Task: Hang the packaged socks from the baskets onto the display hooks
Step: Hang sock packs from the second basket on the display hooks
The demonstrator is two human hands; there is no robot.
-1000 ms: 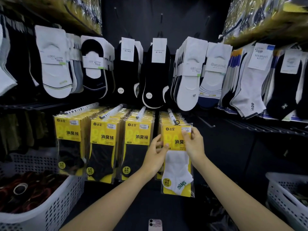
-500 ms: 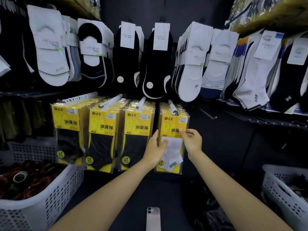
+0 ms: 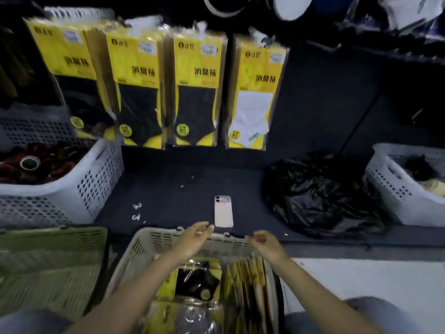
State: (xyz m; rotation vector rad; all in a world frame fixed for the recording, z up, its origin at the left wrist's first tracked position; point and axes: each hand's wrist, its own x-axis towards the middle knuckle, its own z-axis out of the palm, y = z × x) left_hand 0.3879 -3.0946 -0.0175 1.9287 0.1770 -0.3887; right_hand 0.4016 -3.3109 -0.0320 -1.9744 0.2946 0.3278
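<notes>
A beige basket (image 3: 154, 239) sits low in the middle and holds several yellow sock packs (image 3: 248, 285), some upright in a row, one with black socks lying flat (image 3: 195, 280). My left hand (image 3: 195, 237) and my right hand (image 3: 266, 243) hover over the basket's far rim, both empty with loosely curled fingers. On the display hooks above hang rows of yellow packs: three rows of black socks (image 3: 142, 88) and, rightmost, the white-sock pack (image 3: 252, 97).
A pink phone (image 3: 223, 210) lies on the dark shelf just beyond the basket. A crumpled black plastic bag (image 3: 317, 191) is to the right. White perforated baskets stand left (image 3: 91, 179) and right (image 3: 390, 186). A green crate (image 3: 50, 261) sits lower left.
Both hands let go of the white-sock pack, which now hangs on the rightmost hook, and dropped down to the beige basket. My view tilted downward.
</notes>
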